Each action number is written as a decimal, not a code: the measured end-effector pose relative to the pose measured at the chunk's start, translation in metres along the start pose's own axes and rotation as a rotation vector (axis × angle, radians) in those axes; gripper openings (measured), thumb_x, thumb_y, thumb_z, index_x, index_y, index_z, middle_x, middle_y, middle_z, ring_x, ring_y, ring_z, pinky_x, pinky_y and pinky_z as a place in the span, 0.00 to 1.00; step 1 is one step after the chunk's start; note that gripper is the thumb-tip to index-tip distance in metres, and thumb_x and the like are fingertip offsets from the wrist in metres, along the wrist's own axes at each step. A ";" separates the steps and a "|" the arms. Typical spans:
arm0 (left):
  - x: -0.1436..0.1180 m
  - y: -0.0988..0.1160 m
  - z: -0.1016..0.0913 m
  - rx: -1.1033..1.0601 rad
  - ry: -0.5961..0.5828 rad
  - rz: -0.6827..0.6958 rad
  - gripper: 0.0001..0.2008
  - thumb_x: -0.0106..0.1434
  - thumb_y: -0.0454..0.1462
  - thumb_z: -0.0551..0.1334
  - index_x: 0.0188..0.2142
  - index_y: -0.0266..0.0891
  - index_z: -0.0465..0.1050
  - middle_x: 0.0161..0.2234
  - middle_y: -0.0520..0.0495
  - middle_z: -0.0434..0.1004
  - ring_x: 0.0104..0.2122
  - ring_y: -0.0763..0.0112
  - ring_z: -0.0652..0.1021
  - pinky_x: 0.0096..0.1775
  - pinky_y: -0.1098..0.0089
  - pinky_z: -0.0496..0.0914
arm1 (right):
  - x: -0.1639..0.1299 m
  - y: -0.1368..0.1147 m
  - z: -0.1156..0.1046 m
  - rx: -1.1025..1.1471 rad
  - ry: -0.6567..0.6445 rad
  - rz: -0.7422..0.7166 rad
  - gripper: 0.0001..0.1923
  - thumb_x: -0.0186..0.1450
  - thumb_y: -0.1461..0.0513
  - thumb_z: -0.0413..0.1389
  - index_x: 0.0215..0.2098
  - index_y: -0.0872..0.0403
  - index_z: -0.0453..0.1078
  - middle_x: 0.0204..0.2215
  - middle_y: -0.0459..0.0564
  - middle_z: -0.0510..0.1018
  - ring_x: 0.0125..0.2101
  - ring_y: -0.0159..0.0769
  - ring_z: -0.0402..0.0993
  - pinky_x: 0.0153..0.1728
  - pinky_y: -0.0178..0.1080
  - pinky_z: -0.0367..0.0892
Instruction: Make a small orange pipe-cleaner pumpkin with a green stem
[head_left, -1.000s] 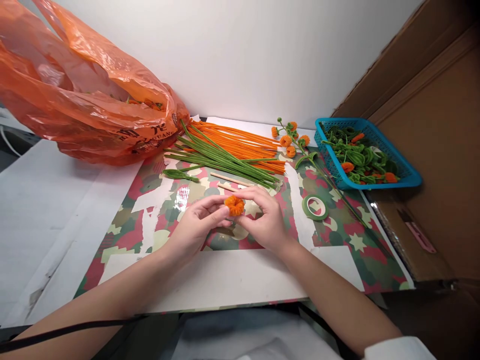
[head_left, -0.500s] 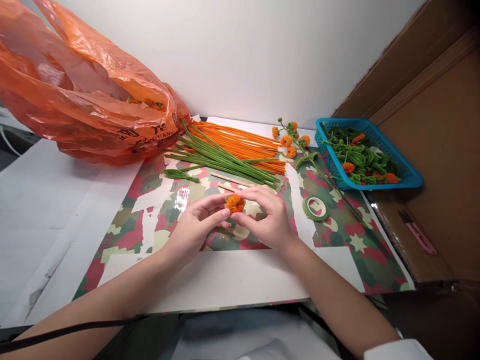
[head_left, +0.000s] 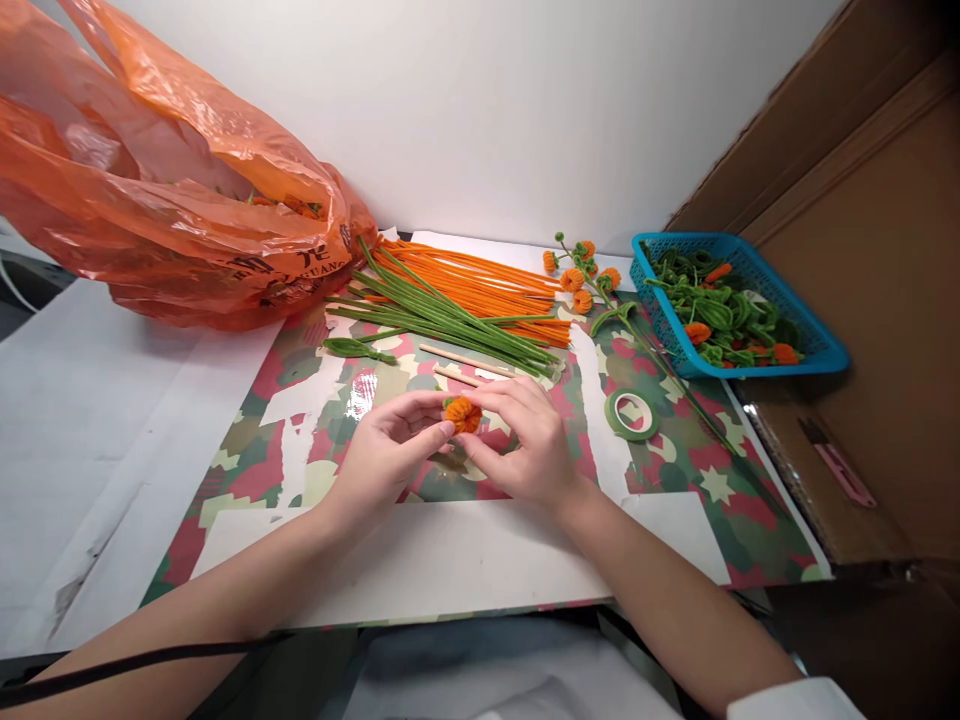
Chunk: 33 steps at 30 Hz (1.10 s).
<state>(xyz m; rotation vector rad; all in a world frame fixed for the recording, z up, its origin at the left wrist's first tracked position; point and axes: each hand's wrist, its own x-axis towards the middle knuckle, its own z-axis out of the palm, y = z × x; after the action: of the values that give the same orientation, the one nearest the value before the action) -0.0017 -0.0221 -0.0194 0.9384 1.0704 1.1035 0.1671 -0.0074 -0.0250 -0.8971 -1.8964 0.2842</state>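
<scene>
Between my two hands is a small round orange pipe-cleaner flower with a bit of green at its back. My left hand pinches it from the left with thumb and fingers. From the right, the fingertips of my right hand hold its upper and lower edge. Just beyond the hands lie two thin wooden sticks, green pipe cleaners and orange pipe cleaners. A green pipe-cleaner leaf rests left of the sticks.
An orange plastic bag bulges at the back left. On the right stand a blue basket of green and orange pieces and a finished flower stem. Green tape lies near my right hand; a pink cutter sits farther right.
The flower has shifted slightly left and down and turned a little between my fingers. Both hands keep their hold on it.
</scene>
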 end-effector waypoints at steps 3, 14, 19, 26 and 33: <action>0.000 -0.001 -0.001 0.002 0.011 0.002 0.13 0.52 0.39 0.73 0.37 0.40 0.80 0.29 0.50 0.81 0.25 0.75 0.77 0.30 0.76 0.75 | 0.000 0.000 0.000 0.002 0.001 0.001 0.09 0.61 0.62 0.60 0.41 0.52 0.74 0.37 0.52 0.82 0.39 0.42 0.76 0.41 0.46 0.71; 0.000 -0.001 -0.002 0.033 0.081 -0.010 0.15 0.50 0.41 0.74 0.37 0.38 0.81 0.27 0.49 0.80 0.25 0.74 0.76 0.31 0.75 0.74 | 0.000 0.001 0.000 0.029 -0.020 0.031 0.09 0.62 0.60 0.59 0.41 0.52 0.74 0.37 0.52 0.82 0.40 0.42 0.77 0.42 0.46 0.71; 0.000 0.000 -0.001 0.040 0.096 -0.016 0.16 0.49 0.41 0.74 0.36 0.37 0.81 0.25 0.49 0.79 0.25 0.73 0.76 0.30 0.73 0.74 | -0.001 0.001 0.001 0.048 -0.030 0.043 0.09 0.62 0.61 0.59 0.42 0.52 0.74 0.38 0.52 0.81 0.41 0.42 0.76 0.43 0.46 0.70; -0.001 0.000 -0.001 0.076 0.109 -0.014 0.16 0.49 0.41 0.73 0.37 0.38 0.81 0.25 0.49 0.79 0.26 0.70 0.77 0.31 0.71 0.75 | -0.001 0.001 0.001 0.059 -0.045 0.062 0.09 0.62 0.61 0.59 0.42 0.52 0.74 0.38 0.53 0.81 0.41 0.43 0.76 0.42 0.47 0.70; -0.001 -0.001 -0.002 0.078 0.108 -0.007 0.16 0.49 0.42 0.73 0.38 0.38 0.81 0.27 0.48 0.80 0.26 0.70 0.77 0.32 0.70 0.75 | -0.001 0.001 0.001 0.056 -0.045 0.063 0.09 0.62 0.61 0.59 0.42 0.53 0.74 0.38 0.53 0.81 0.41 0.42 0.76 0.42 0.46 0.70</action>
<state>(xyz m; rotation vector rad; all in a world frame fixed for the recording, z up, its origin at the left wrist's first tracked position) -0.0038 -0.0230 -0.0212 0.9449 1.2116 1.1237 0.1673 -0.0079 -0.0265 -0.9205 -1.8938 0.3969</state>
